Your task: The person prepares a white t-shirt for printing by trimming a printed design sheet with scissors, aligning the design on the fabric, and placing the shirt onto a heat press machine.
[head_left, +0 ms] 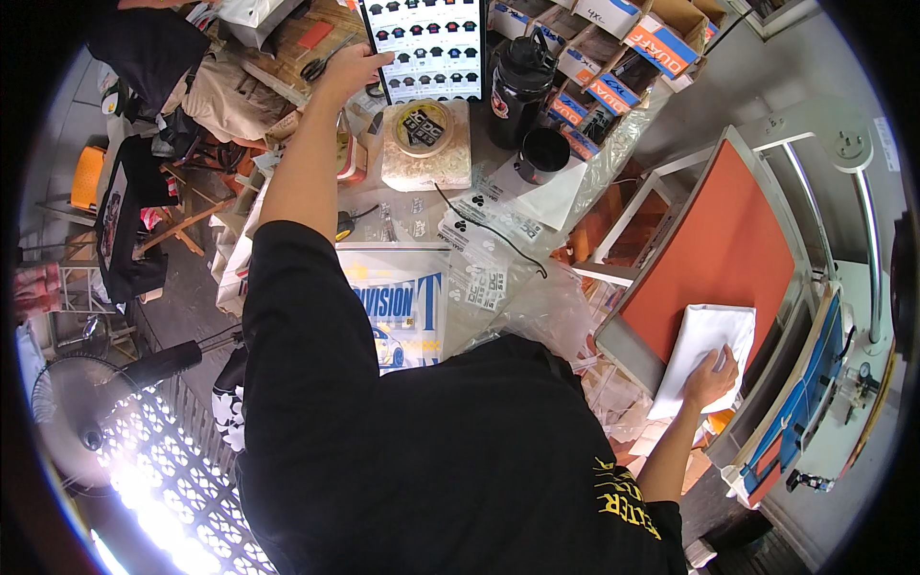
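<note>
My left hand (pixel 356 71) reaches to the far side of the table, fingers stretched toward the left edge of a tablet (pixel 427 65). Rows of small shirt pictures fill its screen, and the fingertips touch it near that edge. On the right, a folded white cloth or packet (pixel 692 350) lies on the red pad (pixel 704 259) of a press-like machine. My right hand (pixel 712 379) rests on top of this white bundle, its fingers laid across the surface. Whether the bundle is bare fabric or wrapped, I cannot tell.
A round tub (pixel 422 146) with a sticker stands before the tablet. Beside it are a black tumbler (pixel 517 91) and a black mug (pixel 543 156). Labelled boxes (pixel 613 91) fill the back right. A printed clear bag (pixel 393 335) lies near me; a fan (pixel 81 422) stands left.
</note>
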Motion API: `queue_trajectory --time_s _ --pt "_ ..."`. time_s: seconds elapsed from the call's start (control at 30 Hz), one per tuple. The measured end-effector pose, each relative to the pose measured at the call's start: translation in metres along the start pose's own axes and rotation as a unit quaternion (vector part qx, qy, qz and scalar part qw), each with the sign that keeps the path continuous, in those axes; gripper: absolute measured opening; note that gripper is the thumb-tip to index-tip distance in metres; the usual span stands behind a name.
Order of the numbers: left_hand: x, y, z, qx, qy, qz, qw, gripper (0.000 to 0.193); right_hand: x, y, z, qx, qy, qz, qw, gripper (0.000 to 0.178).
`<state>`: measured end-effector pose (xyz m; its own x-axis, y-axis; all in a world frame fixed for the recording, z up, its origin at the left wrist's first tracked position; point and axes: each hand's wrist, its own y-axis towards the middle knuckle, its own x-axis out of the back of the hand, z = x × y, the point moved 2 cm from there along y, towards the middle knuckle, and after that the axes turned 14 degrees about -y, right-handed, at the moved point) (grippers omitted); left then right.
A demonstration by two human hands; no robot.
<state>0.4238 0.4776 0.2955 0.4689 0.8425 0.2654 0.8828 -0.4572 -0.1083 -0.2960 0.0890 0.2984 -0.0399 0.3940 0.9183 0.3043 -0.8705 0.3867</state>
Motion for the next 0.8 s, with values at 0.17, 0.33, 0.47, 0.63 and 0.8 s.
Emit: queue_trajectory --time_s 0.17,0.33,0.47,0.63,0.8 --pt "0.002 -0.001 0.0 0.023 -0.061 -0.012 0.998 0.041 0.001 0.0 0.002 -0.007 0.003 0.004 1.0 0.032" --pt "-0.002 -0.007 -0.01 0.023 -0.068 -0.011 0.997 0.047 0.003 -0.001 0.004 -0.012 0.002 0.007 1.0 0.032" --pt "0.001 -0.008 -0.007 0.018 -0.06 -0.012 0.998 0.05 -0.002 0.001 -0.002 0.003 -0.006 0.003 1.0 0.033" --pt "-0.004 -0.009 -0.005 -0.002 -0.11 -0.001 0.994 0.044 -0.005 0.0 -0.006 -0.009 -0.004 0.019 1.0 0.035" --pt "0.001 -0.007 -0.001 0.015 -0.086 -0.001 0.996 0.033 -0.008 0.001 -0.007 0.002 -0.015 0.009 1.0 0.036"
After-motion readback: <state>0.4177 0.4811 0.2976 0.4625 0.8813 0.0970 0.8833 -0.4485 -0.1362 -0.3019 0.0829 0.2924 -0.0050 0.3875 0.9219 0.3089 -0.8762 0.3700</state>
